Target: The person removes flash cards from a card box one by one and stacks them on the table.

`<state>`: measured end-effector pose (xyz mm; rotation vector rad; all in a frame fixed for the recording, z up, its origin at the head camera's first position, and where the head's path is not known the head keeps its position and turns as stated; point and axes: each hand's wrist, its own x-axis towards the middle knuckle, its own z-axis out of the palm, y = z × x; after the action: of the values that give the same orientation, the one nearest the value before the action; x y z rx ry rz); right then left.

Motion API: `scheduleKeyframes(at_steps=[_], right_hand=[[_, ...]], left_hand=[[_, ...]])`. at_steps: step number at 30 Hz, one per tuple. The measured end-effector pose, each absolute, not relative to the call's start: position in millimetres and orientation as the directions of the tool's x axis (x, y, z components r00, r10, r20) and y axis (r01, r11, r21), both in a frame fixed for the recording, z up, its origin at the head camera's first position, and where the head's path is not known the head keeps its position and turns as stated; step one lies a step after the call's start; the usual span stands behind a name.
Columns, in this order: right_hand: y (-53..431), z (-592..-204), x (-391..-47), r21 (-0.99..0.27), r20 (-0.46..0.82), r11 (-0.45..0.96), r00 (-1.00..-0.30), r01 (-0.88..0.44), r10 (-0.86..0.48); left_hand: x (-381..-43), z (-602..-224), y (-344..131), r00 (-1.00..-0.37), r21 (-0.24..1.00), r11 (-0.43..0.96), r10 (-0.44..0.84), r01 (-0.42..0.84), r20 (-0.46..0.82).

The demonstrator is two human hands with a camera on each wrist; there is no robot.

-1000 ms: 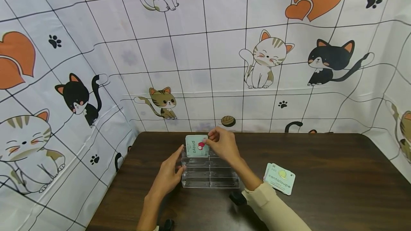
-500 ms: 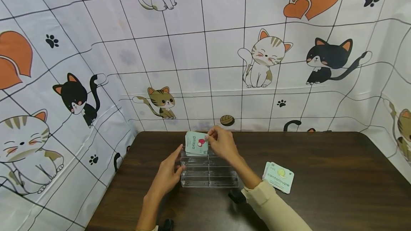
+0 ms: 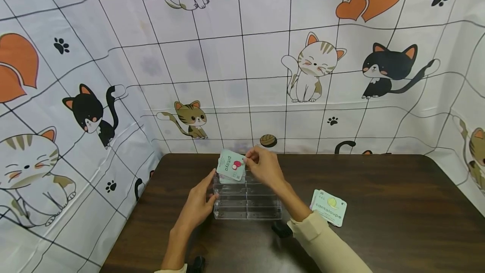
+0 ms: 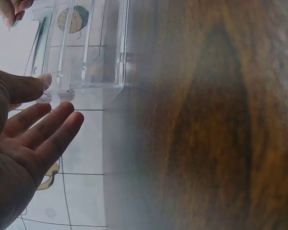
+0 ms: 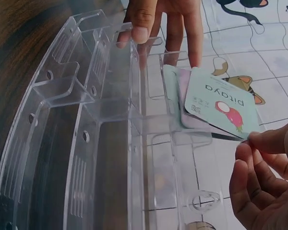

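A clear plastic tiered rack [image 3: 263, 209] with two columns of compartments stands on the table. My left hand [image 3: 197, 205] rests against its left side; in the left wrist view the thumb touches the rack's edge and several fingers [image 4: 45, 127] extend fairly straight. My right hand [image 3: 264, 167] pinches the lower corner of a pale green "pitaya" card [image 5: 221, 103] between thumb and fingers. This card is tilted, in front of other cards [image 5: 182, 108], one of them pinkish, that stand in the back left compartment. The card's pinched corner is hidden under the fingertips.
A stack of cards [image 3: 329, 207] topped by "cantaloupe" lies on the dark wooden table [image 3: 398, 222], right of the rack. Behind the table hangs a white cloth [image 3: 227, 66] with printed cats and grid lines, also along the left and right sides.
The pitaya card has risen and tilted clockwise in my right hand, baring the cards behind it. My left hand has stayed at the rack's side.
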<state>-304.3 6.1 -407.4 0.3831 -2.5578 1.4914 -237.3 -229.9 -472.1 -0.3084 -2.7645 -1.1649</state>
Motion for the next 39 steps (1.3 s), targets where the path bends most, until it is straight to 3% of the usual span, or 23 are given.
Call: scheduleKeyframes(at_steps=[26,39], right_hand=[[51.8,-398.9,-310.4,-0.964,0.107,0.221,-0.975,-0.150,-0.195],[76.4,-400.3,-303.9,-0.965,0.082,0.232,-0.981,-0.123,-0.178]], left_hand=[[-237.2,-470.9,-228.3,-0.975,0.687,0.692,0.131,0.221,0.182],[-236.7,-470.5,-228.2,-0.975,0.681,0.698,0.135,0.222,0.178]])
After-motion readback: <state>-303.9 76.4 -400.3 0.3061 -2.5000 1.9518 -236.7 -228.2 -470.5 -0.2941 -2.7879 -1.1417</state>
